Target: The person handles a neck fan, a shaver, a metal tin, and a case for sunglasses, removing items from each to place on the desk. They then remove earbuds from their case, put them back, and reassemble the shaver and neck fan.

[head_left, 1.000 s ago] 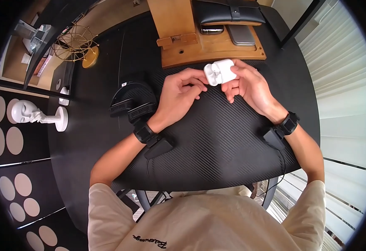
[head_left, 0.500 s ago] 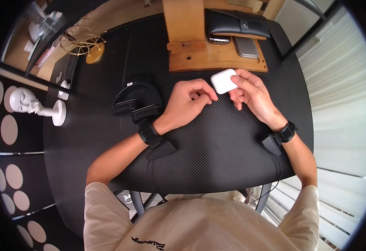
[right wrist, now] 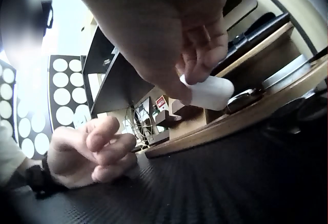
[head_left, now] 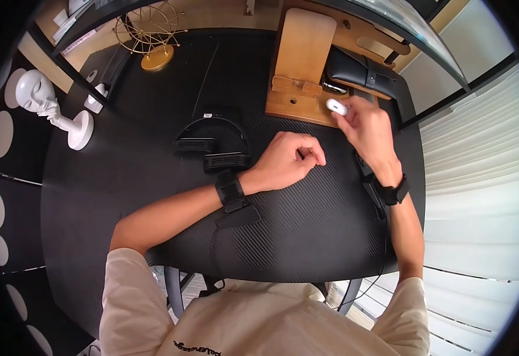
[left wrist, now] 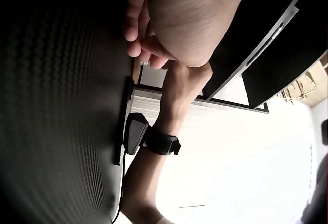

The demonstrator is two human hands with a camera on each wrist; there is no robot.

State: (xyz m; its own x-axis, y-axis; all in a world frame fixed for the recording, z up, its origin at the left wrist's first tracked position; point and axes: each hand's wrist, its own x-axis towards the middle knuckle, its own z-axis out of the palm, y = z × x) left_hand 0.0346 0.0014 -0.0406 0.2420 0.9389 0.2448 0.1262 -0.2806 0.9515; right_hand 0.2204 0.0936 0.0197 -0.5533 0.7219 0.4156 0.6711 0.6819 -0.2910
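Note:
A closed white earbud case (head_left: 336,107) is pinched between the thumb and fingers of my right hand (head_left: 371,130). Its end faces the head camera, near the front edge of the wooden desk stand (head_left: 302,108). In the right wrist view the white case (right wrist: 212,93) shows side-on, held above the black desk mat and overlapping the stand. My left hand (head_left: 288,159) holds nothing, its fingers loosely curled over the mat. In the left wrist view the left fingers (left wrist: 145,42) hang relaxed near the mat's surface.
The stand carries a black leather pouch (head_left: 357,70). A black curved device with slotted ends (head_left: 227,161) lies beside the left wrist. Farther left stand a gold wheel ornament (head_left: 157,59) and a white face sculpture (head_left: 80,130). A shelf frame (head_left: 437,104) rises at the right.
The earbud case, open a second ago with buds showing, was closed by half a second ago. My right hand has since carried it toward the stand. My left hand has come away from it.

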